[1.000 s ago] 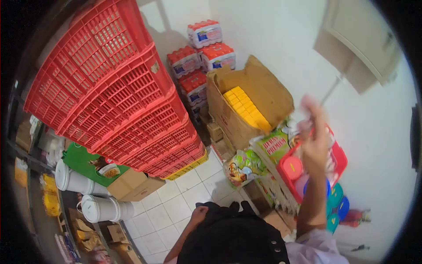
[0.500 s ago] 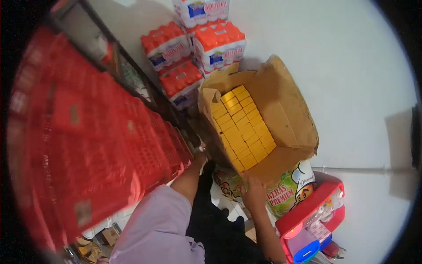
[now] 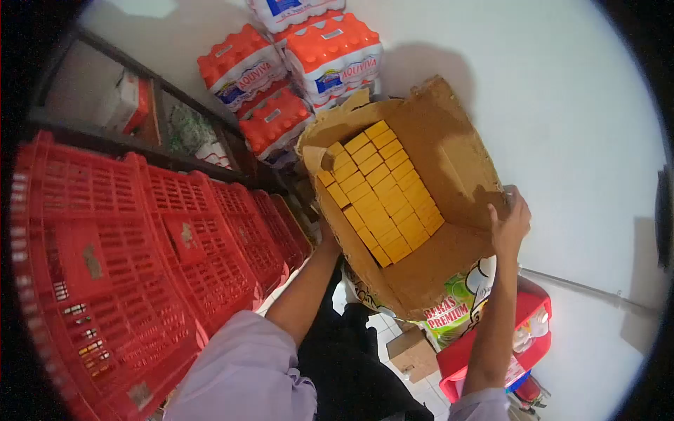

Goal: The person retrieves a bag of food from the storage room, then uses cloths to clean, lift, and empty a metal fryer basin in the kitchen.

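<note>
Red crates (image 3: 189,242) stand left of the open cardboard box (image 3: 449,168), bottle packs (image 3: 333,56) just beyond it. The right hand (image 3: 510,221) has fingers closed on the box's right edge; the left hand (image 3: 327,238) meets its left side — fingers hidden, state unclear. Yellow packets (image 3: 382,193) lie inside in rows.

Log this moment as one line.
right hand: on carton edge | left hand: beside carton, mostly hidden | carton: open, yellow boxes inside

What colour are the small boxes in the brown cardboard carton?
The small boxes are yellow, clearest in head view.
</note>
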Demonstrator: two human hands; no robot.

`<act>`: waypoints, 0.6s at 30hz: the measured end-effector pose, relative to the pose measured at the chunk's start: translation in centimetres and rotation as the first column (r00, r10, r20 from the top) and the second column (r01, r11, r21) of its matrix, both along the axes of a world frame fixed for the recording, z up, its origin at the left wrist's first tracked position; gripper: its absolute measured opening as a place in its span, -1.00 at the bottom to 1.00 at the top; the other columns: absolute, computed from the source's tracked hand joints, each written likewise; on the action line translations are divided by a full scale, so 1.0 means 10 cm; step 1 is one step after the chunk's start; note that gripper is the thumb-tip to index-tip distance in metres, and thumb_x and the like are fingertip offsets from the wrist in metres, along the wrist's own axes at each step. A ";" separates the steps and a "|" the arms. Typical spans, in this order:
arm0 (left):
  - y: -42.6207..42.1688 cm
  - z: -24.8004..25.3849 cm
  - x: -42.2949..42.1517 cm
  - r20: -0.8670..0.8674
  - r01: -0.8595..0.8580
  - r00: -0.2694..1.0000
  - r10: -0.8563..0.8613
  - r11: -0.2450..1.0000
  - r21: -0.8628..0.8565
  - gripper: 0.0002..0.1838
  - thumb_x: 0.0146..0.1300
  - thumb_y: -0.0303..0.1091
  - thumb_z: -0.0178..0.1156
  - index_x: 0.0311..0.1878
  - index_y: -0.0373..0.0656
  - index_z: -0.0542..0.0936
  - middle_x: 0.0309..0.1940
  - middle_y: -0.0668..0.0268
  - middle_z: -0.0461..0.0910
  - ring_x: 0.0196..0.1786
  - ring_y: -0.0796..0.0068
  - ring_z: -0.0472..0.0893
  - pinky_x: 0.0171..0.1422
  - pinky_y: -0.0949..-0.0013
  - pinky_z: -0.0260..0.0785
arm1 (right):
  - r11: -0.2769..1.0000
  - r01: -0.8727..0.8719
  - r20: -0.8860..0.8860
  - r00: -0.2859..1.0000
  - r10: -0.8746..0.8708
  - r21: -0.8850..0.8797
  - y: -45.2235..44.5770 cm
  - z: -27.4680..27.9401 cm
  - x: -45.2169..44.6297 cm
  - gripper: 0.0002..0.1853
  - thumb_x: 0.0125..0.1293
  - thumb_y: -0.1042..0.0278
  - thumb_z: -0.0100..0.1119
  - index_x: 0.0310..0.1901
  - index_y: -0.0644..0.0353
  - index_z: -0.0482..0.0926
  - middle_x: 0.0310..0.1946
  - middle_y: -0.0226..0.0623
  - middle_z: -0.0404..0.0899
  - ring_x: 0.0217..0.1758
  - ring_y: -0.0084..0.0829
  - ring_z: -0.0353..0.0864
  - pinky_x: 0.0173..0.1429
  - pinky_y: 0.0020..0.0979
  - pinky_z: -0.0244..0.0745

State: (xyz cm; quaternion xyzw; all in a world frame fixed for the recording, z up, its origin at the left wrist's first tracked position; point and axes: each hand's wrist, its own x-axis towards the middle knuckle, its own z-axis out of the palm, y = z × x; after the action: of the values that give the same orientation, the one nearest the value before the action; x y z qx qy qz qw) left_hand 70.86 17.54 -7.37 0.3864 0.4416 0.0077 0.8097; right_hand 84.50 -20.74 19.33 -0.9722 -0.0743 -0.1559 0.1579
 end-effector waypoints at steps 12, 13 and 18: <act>-0.96 1.97 -1.19 -0.040 0.386 0.906 -0.421 0.786 0.483 -0.46 0.42 -0.37 0.23 0.43 -0.29 0.46 0.26 0.00 0.60 0.31 0.15 0.59 0.39 0.21 0.40 | 0.982 -0.174 -0.210 0.965 0.156 -0.070 0.52 0.06 -0.11 -0.67 0.43 0.12 0.25 0.06 0.14 0.66 -0.10 0.07 0.72 -0.06 0.20 0.70 0.00 0.10 0.61; -0.90 2.05 -1.26 -0.199 0.440 0.894 -0.402 0.697 0.566 -0.61 0.36 -0.43 0.21 0.23 -0.31 0.55 0.05 0.03 0.66 0.13 0.12 0.65 0.26 0.15 0.46 | 0.971 -0.212 -0.182 0.965 0.190 -0.112 0.60 0.30 -0.14 -0.72 0.41 0.20 0.24 0.05 0.11 0.66 -0.09 0.01 0.72 -0.08 0.18 0.70 0.00 0.09 0.62; 0.05 1.99 -1.50 0.105 0.248 0.934 -0.342 0.830 0.500 -0.77 0.48 -0.41 0.10 0.08 -0.30 0.59 -0.12 0.18 0.68 -0.15 0.34 0.66 -0.04 0.19 0.53 | 0.934 -0.354 0.024 0.934 0.356 -0.053 0.75 0.97 -0.13 -0.80 0.40 0.30 0.16 -0.03 0.10 0.67 -0.08 -0.03 0.70 -0.04 0.14 0.68 0.01 0.06 0.60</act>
State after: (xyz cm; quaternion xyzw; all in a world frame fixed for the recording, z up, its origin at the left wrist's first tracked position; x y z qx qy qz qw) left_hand 55.82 18.01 12.49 0.6355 0.2813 0.0278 0.7185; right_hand 83.19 -13.25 29.04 -0.9436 -0.2548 -0.1392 0.1591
